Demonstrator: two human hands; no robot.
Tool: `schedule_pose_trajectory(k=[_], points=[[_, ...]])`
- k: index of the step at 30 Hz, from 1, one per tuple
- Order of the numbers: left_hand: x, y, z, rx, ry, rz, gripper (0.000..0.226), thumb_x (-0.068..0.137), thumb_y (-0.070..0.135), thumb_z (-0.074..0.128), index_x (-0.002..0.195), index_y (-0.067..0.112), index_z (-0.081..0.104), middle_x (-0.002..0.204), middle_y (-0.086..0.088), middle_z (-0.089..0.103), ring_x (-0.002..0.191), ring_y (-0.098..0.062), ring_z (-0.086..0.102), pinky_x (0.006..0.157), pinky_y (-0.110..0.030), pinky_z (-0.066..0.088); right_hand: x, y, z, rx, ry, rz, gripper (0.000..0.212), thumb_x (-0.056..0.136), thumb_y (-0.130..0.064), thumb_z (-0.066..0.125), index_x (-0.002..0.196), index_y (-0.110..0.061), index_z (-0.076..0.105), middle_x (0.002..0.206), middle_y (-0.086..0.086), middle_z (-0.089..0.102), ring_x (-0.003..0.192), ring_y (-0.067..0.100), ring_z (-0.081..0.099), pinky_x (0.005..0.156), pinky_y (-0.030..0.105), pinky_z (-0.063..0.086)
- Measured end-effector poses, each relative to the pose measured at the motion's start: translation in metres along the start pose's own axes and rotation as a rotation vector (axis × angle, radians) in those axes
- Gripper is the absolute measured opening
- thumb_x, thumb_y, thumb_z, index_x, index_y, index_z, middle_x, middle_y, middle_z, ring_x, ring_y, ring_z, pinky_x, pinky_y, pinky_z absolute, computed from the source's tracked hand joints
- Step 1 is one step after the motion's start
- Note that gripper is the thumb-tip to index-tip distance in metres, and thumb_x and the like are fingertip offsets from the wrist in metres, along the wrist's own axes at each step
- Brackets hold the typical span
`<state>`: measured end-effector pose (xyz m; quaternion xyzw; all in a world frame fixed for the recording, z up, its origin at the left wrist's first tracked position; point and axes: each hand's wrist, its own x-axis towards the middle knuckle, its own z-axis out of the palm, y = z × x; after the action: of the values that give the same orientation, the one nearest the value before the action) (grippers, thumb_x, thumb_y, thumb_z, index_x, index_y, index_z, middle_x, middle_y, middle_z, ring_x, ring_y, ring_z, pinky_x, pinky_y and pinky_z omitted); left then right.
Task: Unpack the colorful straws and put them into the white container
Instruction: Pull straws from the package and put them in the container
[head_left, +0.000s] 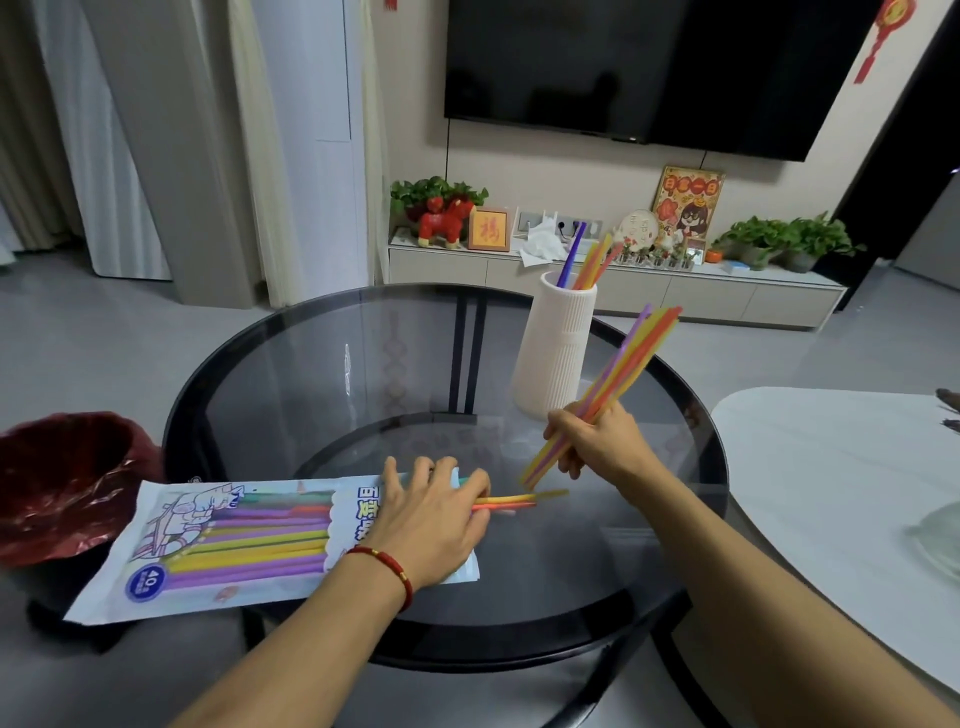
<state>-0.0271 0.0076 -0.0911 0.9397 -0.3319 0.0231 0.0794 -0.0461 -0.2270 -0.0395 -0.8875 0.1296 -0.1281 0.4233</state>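
A straw packet (228, 545) lies flat on the round glass table (332, 374), still holding several purple, yellow and orange straws. My left hand (431, 519) presses down on its open right end, where a few straw tips (524, 500) poke out. My right hand (592, 441) grips a bundle of colourful straws (623, 374), tilted up to the right, just beside the base of the white ribbed container (558, 353). The container stands upright at the table's far side with several straws (587, 260) sticking out of its top.
A dark red bag-lined bin (67, 478) sits left of the table, under the packet's left end. A white table (841, 499) adjoins on the right. Behind stand a low TV cabinet (675, 293) with plants and ornaments, and a wall TV.
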Motion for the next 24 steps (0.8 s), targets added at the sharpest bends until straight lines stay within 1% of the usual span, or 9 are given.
schedule_pose_trajectory(k=[2,6,11,14,16,18,21,22,24], points=[[0.002,0.004,0.0,-0.03,0.006,-0.003,0.016,0.099,0.046,0.029,0.108,0.037,0.039,0.133,-0.002,0.047,0.127,-0.029,0.042,0.114,-0.068,0.014,0.001,0.004,-0.002,0.076,-0.005,0.045,0.029,0.096,-0.021,0.062,0.077,-0.005,0.077,0.059,0.013,0.075,0.051,0.023,0.072,0.056,0.028,0.061],[0.009,0.012,0.0,-0.073,0.014,0.034,0.019,0.099,0.048,0.031,0.112,0.037,0.039,0.131,0.001,0.049,0.124,-0.027,0.044,0.115,-0.065,0.016,0.006,-0.002,-0.009,0.295,0.105,0.058,0.028,0.092,-0.015,0.061,0.075,0.001,0.076,0.056,0.019,0.071,0.049,0.029,0.067,0.051,0.031,0.056],[0.016,0.024,-0.002,-0.09,0.077,0.045,0.034,0.098,0.047,0.03,0.128,0.034,0.037,0.131,0.005,0.049,0.126,-0.021,0.045,0.117,-0.065,0.01,0.031,-0.038,-0.039,0.607,0.314,0.023,0.022,0.093,-0.007,0.063,0.078,0.004,0.073,0.058,0.017,0.068,0.044,0.021,0.063,0.045,0.028,0.054],[0.017,0.026,-0.002,-0.084,0.12,0.046,0.037,0.099,0.047,0.029,0.132,0.033,0.036,0.134,0.006,0.049,0.129,-0.019,0.044,0.118,-0.064,0.009,0.053,-0.064,-0.061,0.791,0.435,0.012,0.017,0.092,-0.006,0.064,0.079,0.003,0.07,0.059,0.014,0.068,0.043,0.02,0.063,0.044,0.027,0.054],[0.019,0.025,-0.002,-0.106,0.131,0.031,0.038,0.099,0.047,0.029,0.134,0.033,0.034,0.136,0.006,0.047,0.13,-0.018,0.042,0.118,-0.064,0.008,0.069,-0.078,-0.074,0.844,0.509,-0.01,0.013,0.093,-0.009,0.065,0.084,0.001,0.066,0.06,0.009,0.072,0.042,0.02,0.066,0.044,0.027,0.056],[0.02,0.023,-0.003,-0.12,0.127,0.013,0.038,0.1,0.048,0.029,0.135,0.034,0.033,0.139,0.007,0.045,0.132,-0.018,0.039,0.118,-0.064,0.008,0.082,-0.086,-0.082,0.742,0.587,-0.043,0.015,0.093,-0.014,0.065,0.089,0.0,0.068,0.065,0.007,0.075,0.045,0.02,0.07,0.046,0.03,0.06],[0.02,0.022,-0.003,-0.128,0.116,-0.015,0.041,0.1,0.047,0.029,0.139,0.033,0.031,0.141,0.007,0.043,0.133,-0.018,0.038,0.118,-0.063,0.008,0.096,-0.092,-0.085,0.444,0.632,-0.111,0.023,0.091,-0.019,0.062,0.073,-0.008,0.071,0.056,0.005,0.073,0.046,0.021,0.073,0.05,0.034,0.063],[0.02,0.021,-0.003,-0.13,0.117,-0.023,0.042,0.1,0.047,0.029,0.14,0.033,0.031,0.142,0.007,0.043,0.133,-0.018,0.037,0.118,-0.063,0.008,0.101,-0.095,-0.085,0.355,0.626,-0.119,0.023,0.091,-0.019,0.061,0.073,-0.009,0.071,0.056,0.007,0.072,0.046,0.021,0.073,0.05,0.036,0.064],[0.021,0.021,-0.003,-0.14,0.114,-0.036,0.043,0.1,0.046,0.03,0.141,0.033,0.031,0.143,0.007,0.042,0.134,-0.018,0.037,0.118,-0.062,0.008,0.112,-0.102,-0.086,0.211,0.593,-0.105,0.022,0.091,-0.018,0.061,0.081,-0.001,0.073,0.061,0.014,0.074,0.045,0.021,0.073,0.05,0.039,0.065]])
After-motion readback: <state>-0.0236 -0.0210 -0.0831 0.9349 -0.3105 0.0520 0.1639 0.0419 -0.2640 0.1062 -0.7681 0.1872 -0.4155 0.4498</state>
